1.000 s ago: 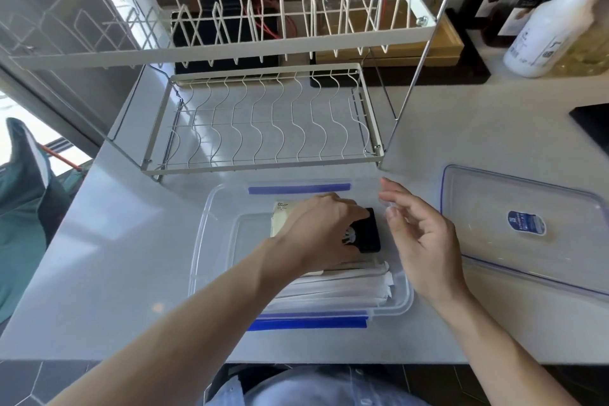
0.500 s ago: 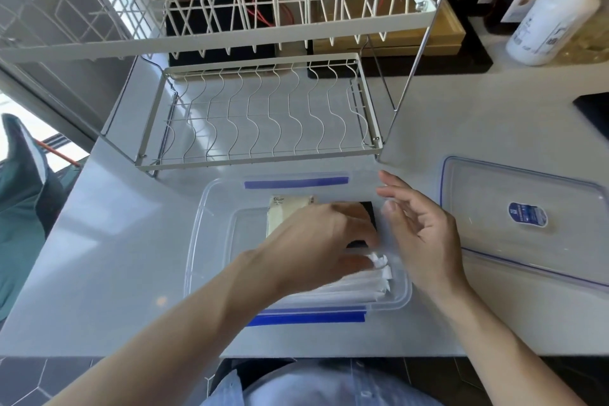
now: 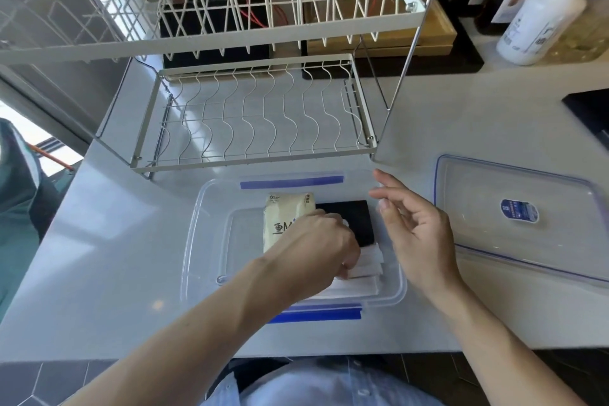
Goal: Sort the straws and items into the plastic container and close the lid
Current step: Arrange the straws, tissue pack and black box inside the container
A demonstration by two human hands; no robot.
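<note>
container [image 3: 204,241] on counter [image 3: 108,257] | our left hand [image 3: 324,242] inside, pinching wrapped straws [image 3: 364,273] (fingertips hidden) | our right hand [image 3: 417,237] relaxed, above container's right rim | lid [image 3: 527,208] right of container

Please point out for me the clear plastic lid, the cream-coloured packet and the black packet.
Clear plastic lid with blue label [image 3: 487,208]: head view, on its flat top panel.
Cream-coloured packet with dark print [image 3: 283,211]: head view, on its upper half.
Flat black packet [image 3: 354,214]: head view, on its upper part.

Left hand [image 3: 324,242] on wrapped straws [image 3: 364,269] inside clear container [image 3: 192,241]; lid [image 3: 514,217] alongside.
</note>
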